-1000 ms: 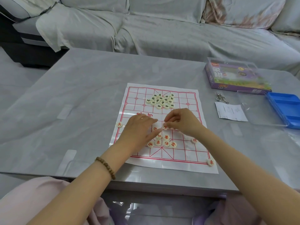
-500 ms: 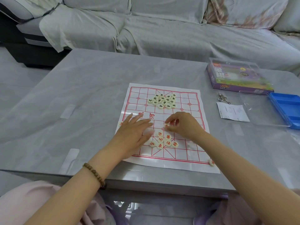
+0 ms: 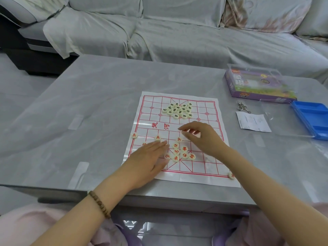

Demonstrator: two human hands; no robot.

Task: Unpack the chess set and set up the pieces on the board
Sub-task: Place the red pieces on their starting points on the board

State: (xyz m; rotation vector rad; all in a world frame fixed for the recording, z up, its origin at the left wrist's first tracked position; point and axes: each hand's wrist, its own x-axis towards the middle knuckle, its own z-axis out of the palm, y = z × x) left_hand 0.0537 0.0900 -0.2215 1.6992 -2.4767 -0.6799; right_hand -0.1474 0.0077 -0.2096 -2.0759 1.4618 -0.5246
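A white paper board [image 3: 154, 103] with a red grid lies on the grey table. Several cream discs with dark letters [image 3: 179, 110] are bunched at its far side. Several red-lettered discs [image 3: 181, 153] are bunched near the front middle. Single red discs sit at the left edge [image 3: 134, 135], on the grid [image 3: 157, 137], at the centre [image 3: 179, 139] and at the near right corner [image 3: 230, 175]. My left hand [image 3: 149, 157] lies flat on the board with straight fingers, left of the red bunch. My right hand [image 3: 202, 137] hovers with loosely curled fingers just right of the centre disc, holding nothing I can see.
A purple box [image 3: 257, 86], a clear lid [image 3: 287, 121], a blue tray [image 3: 312, 118], a paper slip [image 3: 252, 122] and small metal rings [image 3: 242, 106] lie at the right. A covered sofa [image 3: 177, 32] stands behind the table. The table's front edge runs just below the board.
My right hand has let go of the red disc it pinched; that disc now lies at the board's centre. My left hand has slid back, uncovering another red disc on the grid.
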